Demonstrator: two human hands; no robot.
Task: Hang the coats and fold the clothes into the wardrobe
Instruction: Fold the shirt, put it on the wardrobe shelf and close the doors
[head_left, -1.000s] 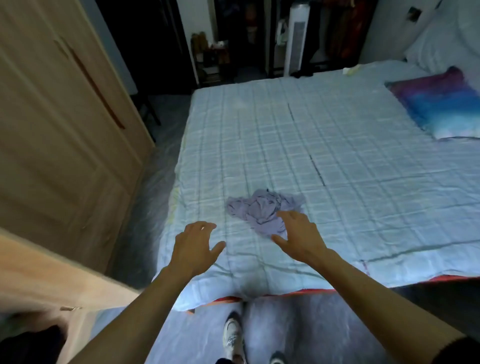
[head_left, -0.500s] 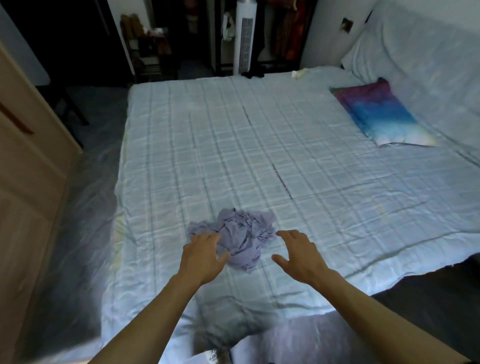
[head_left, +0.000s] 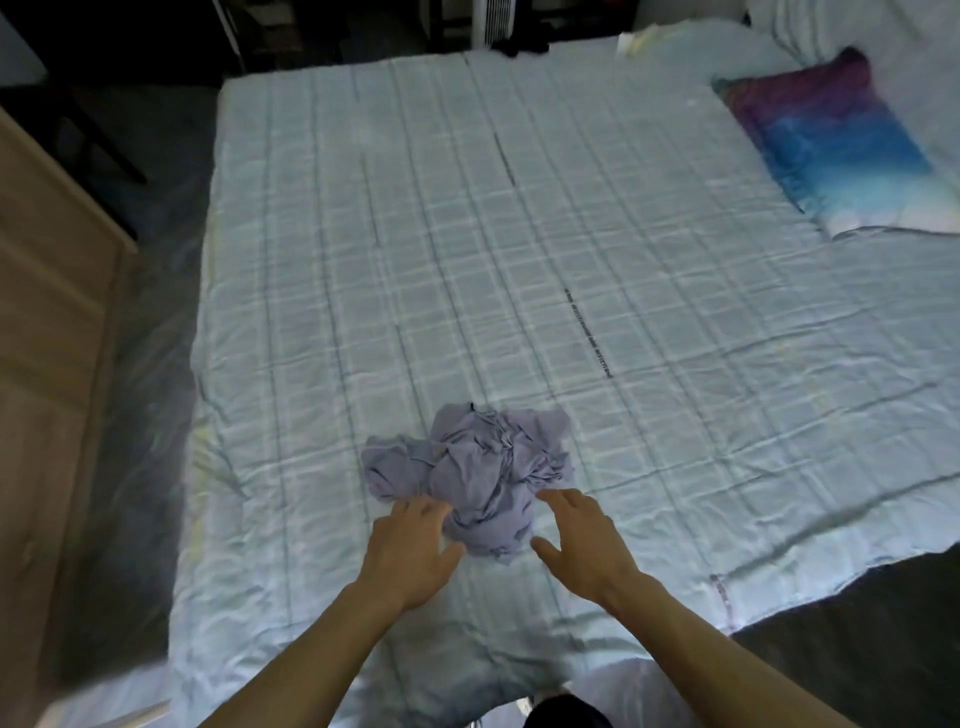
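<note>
A crumpled lavender garment (head_left: 478, 467) lies in a heap near the front edge of the bed (head_left: 519, 260), which is covered by a pale checked quilt. My left hand (head_left: 410, 556) reaches over the heap's lower left side, fingertips at its edge, fingers relaxed. Just right of the heap's lower end, my right hand (head_left: 582, 540) hovers with fingers spread and holds nothing. The wooden wardrobe (head_left: 41, 364) stands along the left edge of the view.
A purple and blue pillow (head_left: 831, 140) lies at the bed's far right. A strip of floor (head_left: 150, 364) runs between wardrobe and bed. Dark furniture and a white tower fan (head_left: 498, 21) stand beyond the bed's far end.
The view has swung right and closer over the bed. Both hands have come nearer the heap, the left hand's fingertips now at its lower left edge.
</note>
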